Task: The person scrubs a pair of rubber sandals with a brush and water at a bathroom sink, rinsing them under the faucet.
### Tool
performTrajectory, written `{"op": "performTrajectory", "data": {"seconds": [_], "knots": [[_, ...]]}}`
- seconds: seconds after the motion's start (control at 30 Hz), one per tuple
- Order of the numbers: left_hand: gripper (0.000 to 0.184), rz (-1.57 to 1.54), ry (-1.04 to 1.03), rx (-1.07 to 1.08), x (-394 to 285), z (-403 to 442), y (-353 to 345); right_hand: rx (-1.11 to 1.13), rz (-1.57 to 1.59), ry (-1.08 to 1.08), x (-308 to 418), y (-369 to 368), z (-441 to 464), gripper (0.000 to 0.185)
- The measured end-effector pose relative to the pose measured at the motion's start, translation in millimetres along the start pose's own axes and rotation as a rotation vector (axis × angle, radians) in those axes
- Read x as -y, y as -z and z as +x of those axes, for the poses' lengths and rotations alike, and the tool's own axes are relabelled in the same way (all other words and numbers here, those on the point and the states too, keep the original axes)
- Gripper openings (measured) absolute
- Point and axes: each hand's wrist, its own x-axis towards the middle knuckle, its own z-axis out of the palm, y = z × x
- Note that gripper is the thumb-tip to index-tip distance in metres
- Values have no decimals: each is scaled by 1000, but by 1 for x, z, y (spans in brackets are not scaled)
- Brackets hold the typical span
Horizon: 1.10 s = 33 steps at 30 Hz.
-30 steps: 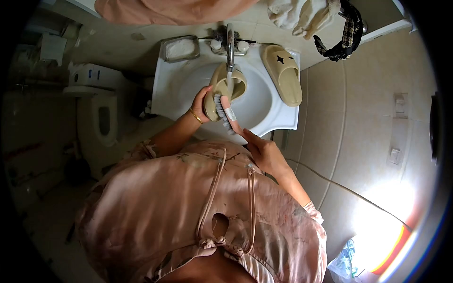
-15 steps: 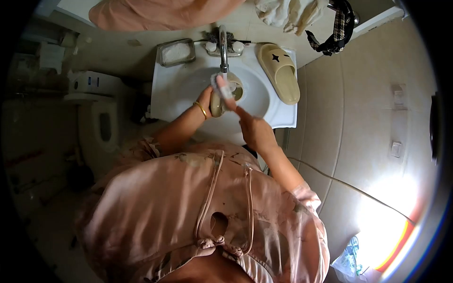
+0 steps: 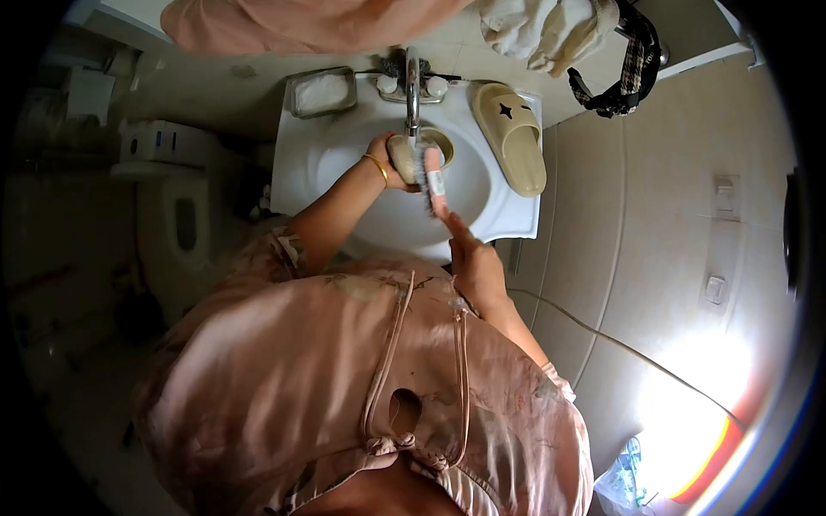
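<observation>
Over the sink (image 3: 344, 198), my left hand (image 3: 381, 158), with a gold bangle at the wrist, is closed around a beige slipper (image 3: 401, 160) below the faucet (image 3: 413, 95). The slipper is tilted, and part of it is hidden by the hand and the brush. My right hand (image 3: 476, 262) grips the end of a pink-backed scrub brush (image 3: 434, 182). The brush's bristles face left, right beside the slipper; whether they touch it I cannot tell. A matching beige slipper (image 3: 519, 159) with a black star lies on the sink's right rim.
A clear dish (image 3: 323, 92) with something white in it sits at the sink's back left corner. Cloths (image 3: 551, 34) and a black plaid band (image 3: 635, 64) hang at the upper right. A toilet (image 3: 185, 215) stands left, a cord (image 3: 602, 334) runs along the right wall.
My right hand has drawn the brush back toward my body and down from the faucet. The slipper in my left hand has turned and shifted slightly.
</observation>
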Motion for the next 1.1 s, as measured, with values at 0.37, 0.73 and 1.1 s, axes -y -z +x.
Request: {"op": "performTrajectory", "data": {"seconds": [0.37,0.73,1.1], "knots": [[47,36,-175,24,-3,13,-22,-121,-79,24,21,-2,23,46],[44,-60,10,34,-23,26,0,9,-261,-89,-27,-21,-8,52],[46,43,92,290,-21,5,47,32,-42,-124,-35,-24,-12,38]]}}
